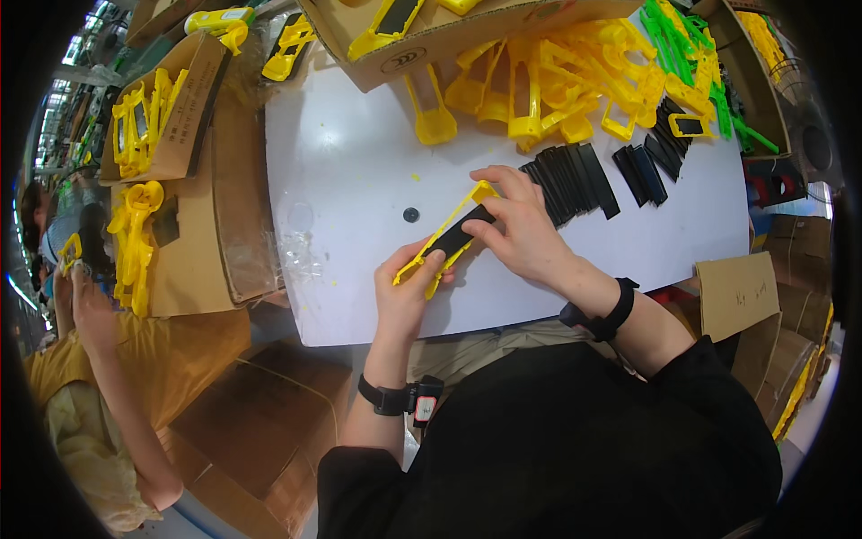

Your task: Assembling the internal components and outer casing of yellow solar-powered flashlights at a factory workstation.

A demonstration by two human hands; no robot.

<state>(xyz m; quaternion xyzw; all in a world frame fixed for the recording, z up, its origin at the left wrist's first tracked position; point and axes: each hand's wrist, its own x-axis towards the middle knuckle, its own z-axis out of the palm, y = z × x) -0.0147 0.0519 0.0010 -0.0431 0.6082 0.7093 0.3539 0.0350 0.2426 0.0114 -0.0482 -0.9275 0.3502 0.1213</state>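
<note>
Over the front of the white table I hold a long yellow plastic frame with a black flat strip lying in its opening. My left hand grips the lower end, thumb pressed on the strip. At the upper end, my right hand curls round the frame, its thumb against the strip's upper part. Fingers behind the frame are partly hidden. Right of my right hand lies a row of black strips, with a smaller group of black strips beyond it. A small black disc sits on the table left of the frame.
Yellow plastic parts are heaped at the table's back, beside green parts. An open cardboard box overhangs the far edge. Cardboard boxes with yellow parts stand at left, where another person's hand holds a yellow piece.
</note>
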